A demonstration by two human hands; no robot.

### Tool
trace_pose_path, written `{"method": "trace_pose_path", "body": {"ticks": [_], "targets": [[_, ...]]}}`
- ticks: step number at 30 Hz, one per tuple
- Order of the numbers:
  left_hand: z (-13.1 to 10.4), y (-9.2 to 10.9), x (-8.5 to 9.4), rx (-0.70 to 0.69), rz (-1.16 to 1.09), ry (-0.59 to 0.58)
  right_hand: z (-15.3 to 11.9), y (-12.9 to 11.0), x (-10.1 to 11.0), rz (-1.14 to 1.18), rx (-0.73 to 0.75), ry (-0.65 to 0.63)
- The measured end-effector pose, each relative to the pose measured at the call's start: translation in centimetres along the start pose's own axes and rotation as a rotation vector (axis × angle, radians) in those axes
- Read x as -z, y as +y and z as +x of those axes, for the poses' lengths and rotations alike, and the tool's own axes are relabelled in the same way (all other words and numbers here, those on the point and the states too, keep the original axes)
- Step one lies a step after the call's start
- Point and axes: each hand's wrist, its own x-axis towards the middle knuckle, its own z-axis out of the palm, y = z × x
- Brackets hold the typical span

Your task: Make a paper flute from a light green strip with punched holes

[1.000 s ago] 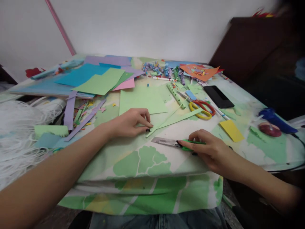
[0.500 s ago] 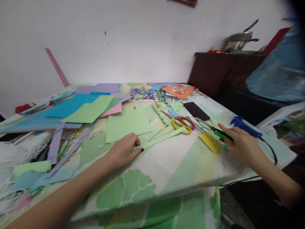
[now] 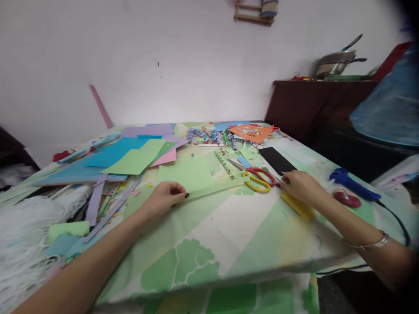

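My left hand (image 3: 166,196) pinches one end of a thin pale green paper strip (image 3: 218,188), which runs right across the tablecloth to the scissors. Those scissors (image 3: 258,179) have red and yellow handles and lie beside the strip's far end. My right hand (image 3: 299,187) rests low over the table, fingers drawn together by a slim white stick (image 3: 274,173); what they hold, if anything, is hidden. A yellow piece of paper (image 3: 297,207) lies partly under this hand. A black phone (image 3: 277,160) is just beyond it. Behind my left hand is a pale green sheet (image 3: 186,172).
A blue glue gun (image 3: 355,184) with a cord and a dark red object (image 3: 347,198) lie at right. Coloured papers (image 3: 134,159) are stacked back left, near white string (image 3: 29,244). Curled paper pieces (image 3: 212,134) and an orange sheet (image 3: 253,132) sit at the back.
My right hand has moved left and inward, toward the phone and scissors. The green-handled tool it held no longer shows. My left hand still pinches the strip. The view has shifted.
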Motion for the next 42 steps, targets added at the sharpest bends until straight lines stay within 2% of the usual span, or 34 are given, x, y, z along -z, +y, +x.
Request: {"method": "trace_pose_path", "body": {"ticks": [4, 8, 10, 13, 17, 20, 22, 25, 28, 30, 31, 33, 34, 38, 42], "targets": [[-0.3, 0.2, 0.9, 0.017, -0.101, 0.008, 2.4, -0.3, 0.2, 0.039, -0.047, -0.121], [-0.7, 0.6, 1.3, -0.003, -0.131, -0.002, 3.4, -0.2, 0.7, 0.104, -0.099, -0.227], [-0.7, 0.4, 1.5, -0.017, -0.168, 0.027, 3.7, -0.1, 1.1, 0.117, -0.127, -0.239], [-0.3, -0.3, 1.8, -0.019, -0.135, 0.111, 4.0, -0.1, 1.9, 0.089, -0.186, -0.164], [0.4, -1.3, 2.3, -0.121, -0.007, 0.327, 3.6, -1.9, 3.1, 0.065, -0.210, 0.003], [0.7, -1.6, 2.6, -0.185, 0.121, 0.509, 2.2, -5.5, 3.4, 0.249, -0.043, 0.089], [0.7, -1.6, 2.8, -0.230, 0.190, 0.621, 1.1, -8.5, 3.2, 0.371, 0.106, 0.040], [0.5, -1.5, 2.9, -0.294, 0.202, 0.694, 0.2, -12.4, 2.8, 0.512, 0.336, -0.034], [0.1, -1.3, 2.7, -0.375, 0.257, 0.741, 0.6, -14.4, 2.9, 0.602, 0.520, -0.110], [-0.1, -1.2, 2.5, -0.423, 0.319, 0.771, 1.6, -14.2, 3.0, 0.535, 0.552, -0.132], [-0.2, -1.1, 2.3, -0.438, 0.343, 0.782, 2.2, -13.6, 3.0, 0.449, 0.505, -0.115], [-0.4, -1.0, 2.1, -0.459, 0.362, 0.795, 3.4, -11.9, 2.6, 0.198, 0.284, -0.054], [-0.4, -0.9, 1.9, -0.463, 0.357, 0.795, 3.9, -10.9, 2.3, 0.147, 0.213, -0.042], [-0.5, -0.6, 1.4, -0.459, 0.268, 0.753, 4.7, -7.8, 0.8, 0.102, 0.070, -0.028], [-0.6, -0.2, 0.8, -0.407, 0.041, 0.597, 4.8, -7.2, 0.2, 0.117, 0.022, -0.020]]}}
